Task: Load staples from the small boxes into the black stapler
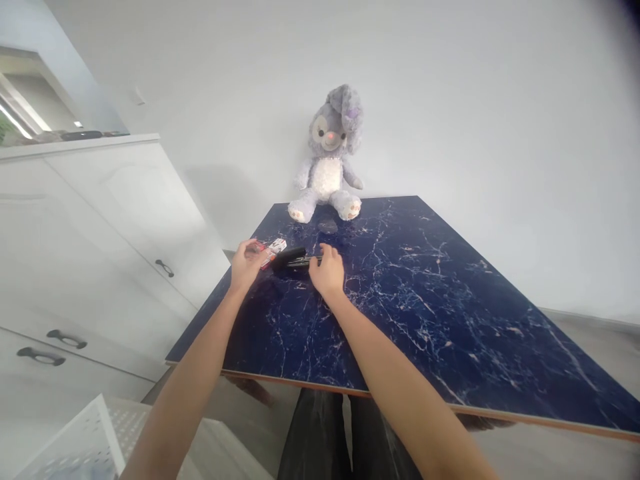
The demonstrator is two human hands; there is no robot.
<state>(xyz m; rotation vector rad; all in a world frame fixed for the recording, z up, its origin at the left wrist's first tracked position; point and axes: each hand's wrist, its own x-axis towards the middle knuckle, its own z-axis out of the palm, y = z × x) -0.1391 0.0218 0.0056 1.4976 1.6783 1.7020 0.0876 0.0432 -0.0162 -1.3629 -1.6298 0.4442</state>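
Observation:
My left hand (245,265) is closed on a small red-and-white box (277,247), holding it by its left side just above the table. Against the box's right side lies a black stapler (290,256), with a dark upper arm and a thin metallic strip below it. My right hand (328,270) has its thumb and fingers around the stapler's right end, which they partly hide. Both hands are near the left part of the blue marbled table (425,300).
A grey plush rabbit (327,157) sits at the table's back edge against the wall, a dark round patch in front of its feet. White cabinets (100,220) with dark handles stand on the left. A white perforated basket (75,447) is at the lower left.

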